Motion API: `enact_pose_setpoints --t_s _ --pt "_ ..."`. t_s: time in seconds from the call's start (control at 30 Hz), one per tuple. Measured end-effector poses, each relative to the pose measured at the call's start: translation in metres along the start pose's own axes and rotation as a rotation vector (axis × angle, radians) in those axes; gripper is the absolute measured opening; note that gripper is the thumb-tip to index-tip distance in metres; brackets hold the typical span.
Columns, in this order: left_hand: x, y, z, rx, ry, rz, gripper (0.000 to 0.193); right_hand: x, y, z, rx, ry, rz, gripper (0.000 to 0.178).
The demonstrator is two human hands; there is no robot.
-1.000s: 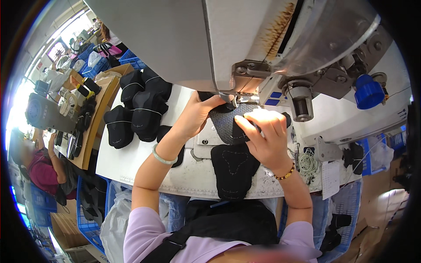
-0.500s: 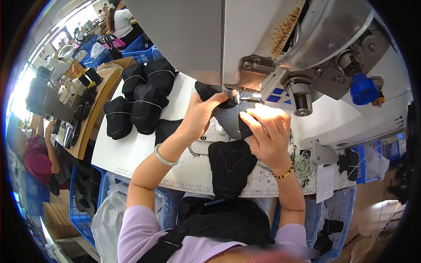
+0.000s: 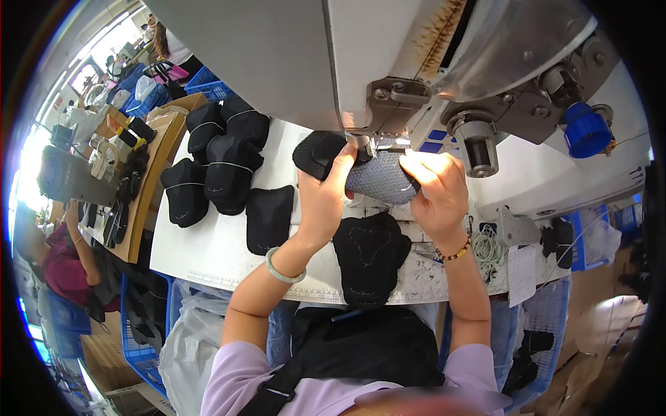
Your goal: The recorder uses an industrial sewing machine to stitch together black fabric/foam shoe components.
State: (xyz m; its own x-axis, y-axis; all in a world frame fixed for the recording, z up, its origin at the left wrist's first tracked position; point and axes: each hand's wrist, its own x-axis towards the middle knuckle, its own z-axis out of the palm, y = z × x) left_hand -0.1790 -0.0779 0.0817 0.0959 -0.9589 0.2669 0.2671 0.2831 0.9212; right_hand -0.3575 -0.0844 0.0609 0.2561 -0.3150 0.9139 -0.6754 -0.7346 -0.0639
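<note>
A black and grey mesh fabric piece [image 3: 385, 179] lies under the presser foot [image 3: 363, 143] of a large sewing machine [image 3: 267, 52]. My left hand [image 3: 323, 201] grips its left part, thumb on top beside the foot. My right hand [image 3: 442, 191] pinches its right edge between thumb and fingers. Nearer me on the white table [image 3: 208, 258], a black shaped piece [image 3: 371, 256] with light stitch lines lies flat. Left of it rests a flat black panel [image 3: 269, 218]. Several bundles of black pieces [image 3: 232, 170], tied with white bands, stand farther left.
A coil of pale cord [image 3: 488, 251] and a paper slip [image 3: 522, 275] are at the table's right. Blue crates [image 3: 142, 357] stand below the table edge. A person in a dark red top [image 3: 66, 256] works at a wooden bench [image 3: 149, 187] on the left.
The fabric piece has turned under the foot, its right end swinging up and to the right. Both hands moved with it, and the view has shifted slightly.
</note>
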Motion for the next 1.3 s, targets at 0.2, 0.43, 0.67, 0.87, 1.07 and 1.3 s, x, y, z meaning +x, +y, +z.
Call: enact_pose_setpoints --t_s 0.2,0.43,0.67,0.87,1.07,1.3 --pt "-0.007 -0.003 0.005 0.065 0.087 0.129 0.012 -0.001 0.005 0.006 0.137 0.062 0.133 0.042" --pt "-0.010 -0.003 0.009 0.050 0.130 0.117 0.011 -0.003 0.003 0.009 0.155 0.097 0.163 0.039" --pt "-0.013 -0.006 0.016 0.175 0.188 0.290 0.010 -0.010 0.009 0.008 0.127 -0.020 0.232 0.034" --pt "-0.022 -0.012 0.019 0.100 0.252 0.217 0.019 -0.006 0.010 0.013 0.112 -0.036 0.336 0.029" --pt "-0.023 -0.011 -0.020 -0.289 0.048 -0.176 0.022 0.003 0.009 0.016 0.129 0.013 0.319 0.024" --pt "0.023 0.009 -0.036 -0.240 -0.169 -0.449 0.031 0.008 0.007 0.016 0.150 0.068 0.370 0.026"
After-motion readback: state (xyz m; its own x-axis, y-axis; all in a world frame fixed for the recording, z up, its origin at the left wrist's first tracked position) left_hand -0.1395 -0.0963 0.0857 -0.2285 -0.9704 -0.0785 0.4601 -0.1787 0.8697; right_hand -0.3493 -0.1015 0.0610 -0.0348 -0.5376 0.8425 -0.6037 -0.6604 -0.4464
